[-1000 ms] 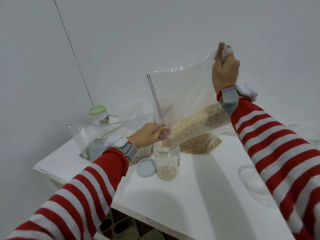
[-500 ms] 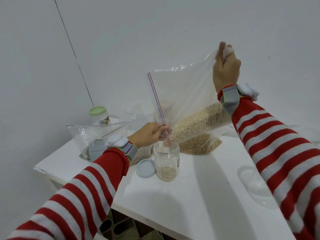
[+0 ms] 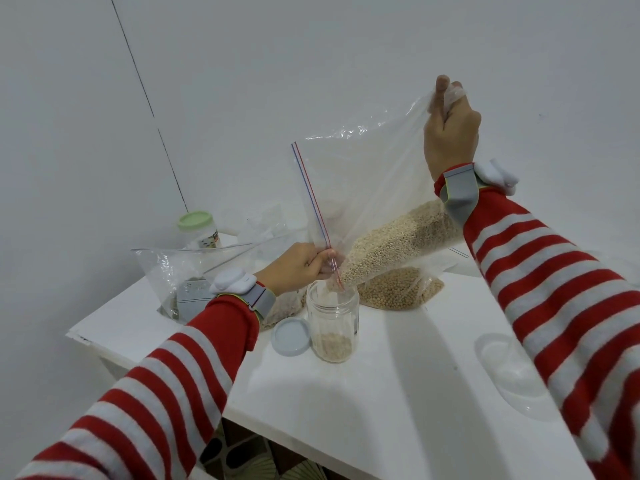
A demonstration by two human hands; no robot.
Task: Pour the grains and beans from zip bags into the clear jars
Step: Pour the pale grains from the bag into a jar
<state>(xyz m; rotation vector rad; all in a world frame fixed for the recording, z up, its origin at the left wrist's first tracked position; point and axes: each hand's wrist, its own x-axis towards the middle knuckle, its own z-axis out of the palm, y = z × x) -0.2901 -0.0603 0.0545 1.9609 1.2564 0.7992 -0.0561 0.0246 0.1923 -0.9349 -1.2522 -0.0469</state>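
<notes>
Clear plastic zip bag [image 3: 363, 188] of pale round grains [image 3: 391, 247] tipped at clear ribbed jar [image 3: 332, 327]

Held the bag aloft and slanted, closed end high at the right, zip end low at the left. Gripped the raised corner in the right hand [image 3: 450, 133], with curled fingers round bunched plastic and thumb pointing up. Pinched the low end of the red-and-blue zip strip [image 3: 311, 199] with the left hand [image 3: 298, 268], just above the jar's mouth. Saw the grains heaped along the bag's lower edge, sloping down to the low corner at the open mouth of the jar. Found a shallow layer of pale grains at the jar's bottom. Could not tell whether grains were falling at that moment. Had the jar upright on the white table [image 3: 381, 410], towards its left side, with a round grey-blue lid [image 3: 290, 337] lying flat just beside it on the left, touching or nearly so. Noted a second clear bag of tan beans [image 3: 398, 292] lying on the table right behind the jar, under the tilted bag. Noted another clear bag [image 3: 166, 268], mostly slack, with a grey card inside, farther left behind the left wrist. Noted a small jar with a pale green lid [image 3: 195, 225] near the table's back-left corner. Wore red-and-white striped sleeves [image 3: 554, 289] and grey wristbands [image 3: 459, 194] with white units on both arms
</notes>
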